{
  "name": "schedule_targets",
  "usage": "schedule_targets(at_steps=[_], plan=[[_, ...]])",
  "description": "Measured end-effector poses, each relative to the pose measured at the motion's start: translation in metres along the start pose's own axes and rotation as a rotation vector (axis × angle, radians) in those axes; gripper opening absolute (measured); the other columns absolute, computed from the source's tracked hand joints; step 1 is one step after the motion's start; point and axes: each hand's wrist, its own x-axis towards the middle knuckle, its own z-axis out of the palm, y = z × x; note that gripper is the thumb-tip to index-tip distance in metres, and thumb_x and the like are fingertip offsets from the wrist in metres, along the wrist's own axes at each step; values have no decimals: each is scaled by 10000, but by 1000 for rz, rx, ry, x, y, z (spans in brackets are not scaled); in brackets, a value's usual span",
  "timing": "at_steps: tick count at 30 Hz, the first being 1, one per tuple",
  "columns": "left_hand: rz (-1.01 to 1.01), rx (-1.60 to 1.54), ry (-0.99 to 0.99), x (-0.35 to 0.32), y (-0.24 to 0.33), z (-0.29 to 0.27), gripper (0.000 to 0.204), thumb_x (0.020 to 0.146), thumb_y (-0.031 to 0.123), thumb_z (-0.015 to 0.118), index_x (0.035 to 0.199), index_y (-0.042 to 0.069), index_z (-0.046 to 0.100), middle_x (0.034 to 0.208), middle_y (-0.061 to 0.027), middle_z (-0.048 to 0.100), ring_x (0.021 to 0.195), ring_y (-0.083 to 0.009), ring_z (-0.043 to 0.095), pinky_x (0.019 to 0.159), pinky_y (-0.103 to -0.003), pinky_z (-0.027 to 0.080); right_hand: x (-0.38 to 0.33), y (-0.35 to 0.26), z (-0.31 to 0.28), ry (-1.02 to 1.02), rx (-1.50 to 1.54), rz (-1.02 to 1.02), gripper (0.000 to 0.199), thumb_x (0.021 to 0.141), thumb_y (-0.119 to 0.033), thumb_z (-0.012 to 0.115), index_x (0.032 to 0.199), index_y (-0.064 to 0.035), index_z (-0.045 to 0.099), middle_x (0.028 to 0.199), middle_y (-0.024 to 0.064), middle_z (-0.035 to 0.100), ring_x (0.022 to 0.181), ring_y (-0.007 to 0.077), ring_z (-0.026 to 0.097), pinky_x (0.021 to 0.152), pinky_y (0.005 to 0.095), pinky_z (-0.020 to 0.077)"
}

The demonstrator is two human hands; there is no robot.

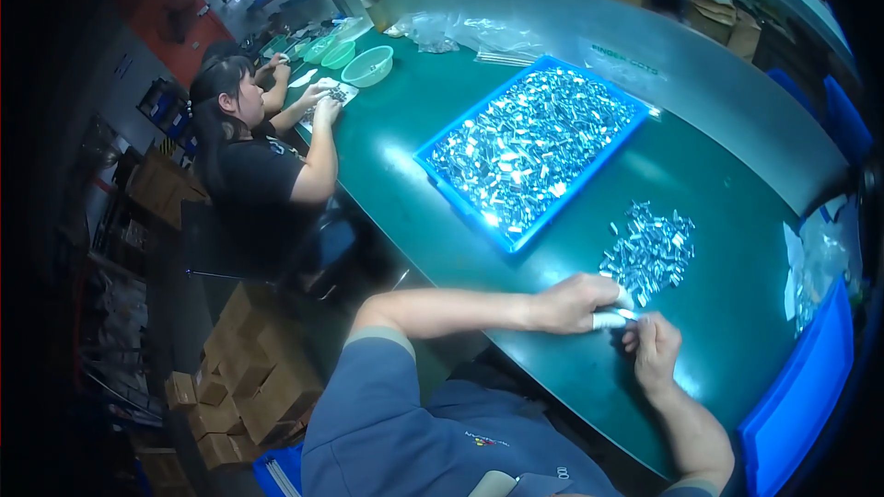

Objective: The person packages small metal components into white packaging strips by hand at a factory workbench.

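Observation:
My left hand reaches in from the left, white finger cots on its fingertips, closed in a pinch on a small shiny metal part. My right hand is bare and meets it from the other side, its fingers curled closed at the end of the same part. The part's exact shape is too small to tell. Just beyond both hands lies a loose pile of small silvery metal parts on the green table. A blue tray filled with similar parts stands farther off, left of the pile.
A blue bin stands at the right edge, near clear plastic bags. Along the table to the left a co-worker handles small parts by green bowls. Cardboard boxes are stacked on the floor at left. A metal panel backs the table.

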Motion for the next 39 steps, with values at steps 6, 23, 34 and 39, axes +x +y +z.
schedule_targets(at_steps=[6,23,34,39], plan=[[36,-18,50,1,-23,6,217,878,179,765,1033,46,691,889,-130,684,811,-341,656,699,-445,514,7,-6,-2,23,-20,8,247,1042,-155,551,902,25,646,783,74,666,651,121,628,544,258,491],[100,-54,112,-2,-21,1,201,835,107,766,942,-10,642,803,-125,567,734,-329,590,628,-437,491,13,-6,-4,-31,-192,-32,297,1032,-237,579,830,-19,592,663,57,581,548,117,534,511,255,409],[96,-64,109,-6,-26,6,182,807,75,750,909,-18,632,826,-135,575,748,-326,594,628,-436,499,15,-6,-7,-98,-229,-105,363,1046,-243,538,773,-7,582,657,85,591,556,149,543,518,278,423],[148,-30,115,-6,-23,5,158,788,44,736,889,-14,630,843,-126,584,769,-311,600,629,-430,505,12,-8,-10,-140,-167,0,450,1065,-265,493,708,1,560,638,89,577,499,151,539,462,261,401]])
